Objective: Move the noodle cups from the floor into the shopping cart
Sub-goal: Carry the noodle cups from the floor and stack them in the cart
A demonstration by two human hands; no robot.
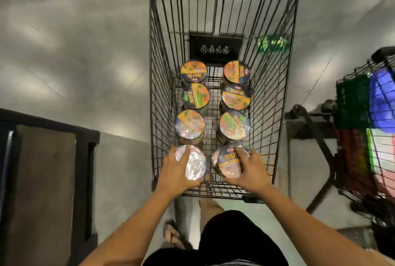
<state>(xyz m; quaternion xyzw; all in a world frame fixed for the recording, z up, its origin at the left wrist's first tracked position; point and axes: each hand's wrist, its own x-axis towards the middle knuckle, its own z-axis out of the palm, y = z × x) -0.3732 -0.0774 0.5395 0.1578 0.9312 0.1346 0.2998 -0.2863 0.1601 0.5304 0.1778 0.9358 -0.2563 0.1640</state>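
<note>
Both hands are inside the shopping cart (284,94), at its near end. The left hand (175,171) curls its fingers and thumb round the left cup (195,166). The right hand (249,169) grips the right cup (226,164) in the same way, from its outer side. Each cup stands upright with its long axis pointing straight down into the cart, so the lid faces up and the body hangs below the grip. From above I cannot tell whether the bases touch the cart's wire bottom.

Six other cups (190,125) stand further into the cart in a left row and a right row that run to its far end, with a gap down the middle. The held cups sit as the nearest pair of those rows, just behind the third pair. The next move is probably to settle them and let go. Each hand is on its own side of the cart, so neither arm needs to cross.

The cups are round tubs with flat film lids printed in orange, green and black, and the left cup's lid glares silver. They look light and stiff. The cart is dark wire mesh, a ribbed footing for the cups. The floor (85,62) beside the cart is smooth grey concrete.
</note>
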